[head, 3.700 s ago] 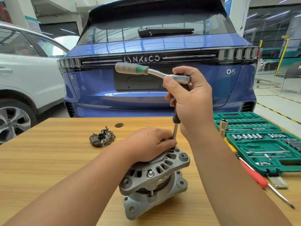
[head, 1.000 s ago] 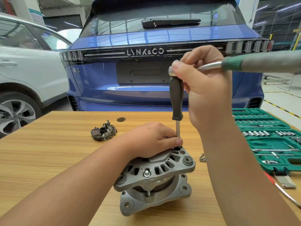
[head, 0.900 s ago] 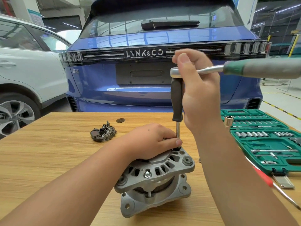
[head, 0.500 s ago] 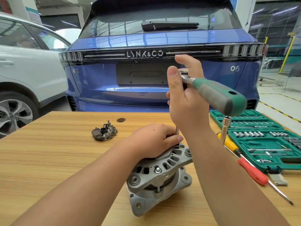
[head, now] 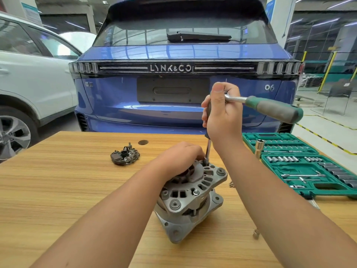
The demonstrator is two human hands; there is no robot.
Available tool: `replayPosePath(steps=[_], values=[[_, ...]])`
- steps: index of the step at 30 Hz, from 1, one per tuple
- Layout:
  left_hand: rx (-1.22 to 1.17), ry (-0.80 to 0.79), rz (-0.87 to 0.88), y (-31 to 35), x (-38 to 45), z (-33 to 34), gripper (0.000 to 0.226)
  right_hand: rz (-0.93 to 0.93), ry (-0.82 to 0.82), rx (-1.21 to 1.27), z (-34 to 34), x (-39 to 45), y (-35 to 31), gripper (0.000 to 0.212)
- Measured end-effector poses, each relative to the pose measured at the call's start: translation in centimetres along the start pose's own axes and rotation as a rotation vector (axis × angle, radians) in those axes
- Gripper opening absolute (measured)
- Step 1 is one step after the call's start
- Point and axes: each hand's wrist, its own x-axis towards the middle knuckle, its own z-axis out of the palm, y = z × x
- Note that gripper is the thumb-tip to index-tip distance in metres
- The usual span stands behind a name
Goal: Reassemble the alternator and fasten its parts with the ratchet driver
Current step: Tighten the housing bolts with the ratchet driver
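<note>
Right now, from the head camera, I look down at the alternator (head: 190, 198) standing slightly tilted on a wooden table (head: 58, 190), near its middle. My left hand (head: 181, 159) lies curled over the top of its housing, steadying it. My right hand (head: 220, 115) grips the upright driver shaft and the head of the ratchet driver (head: 270, 108), whose green handle sticks out to the right. The shaft tip (head: 207, 159) sits on a fastener at the housing's far edge, just beside my left fingers.

I judge these risks: the tilted alternator could rock or slide under the turning force; the tip could slip off the fastener and strike my left fingers; an angled shaft could cross-thread the bolt.

A rectifier plate (head: 125, 156) lies apart to the left, an open green socket set (head: 301, 167) to the right.
</note>
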Motion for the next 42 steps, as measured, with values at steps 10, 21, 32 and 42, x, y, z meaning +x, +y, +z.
replayPosePath(steps=[10,21,32,42], values=[[-0.107,0.105,-0.132,-0.1,0.4,0.9,0.033,-0.071,0.022,-0.079,1.3,-0.4,0.4,0.024],[-0.077,0.074,-0.056,-0.7,1.0,1.1,0.036,-0.01,0.048,0.008,1.9,0.8,0.4,0.021],[-0.141,-0.016,-0.005,-0.9,0.9,0.7,0.033,-0.03,0.01,0.029,0.7,2.8,-3.1,0.028],[0.016,0.063,-0.17,-0.1,0.7,1.5,0.031,0.188,-0.003,0.232,0.4,0.7,-4.2,0.031]])
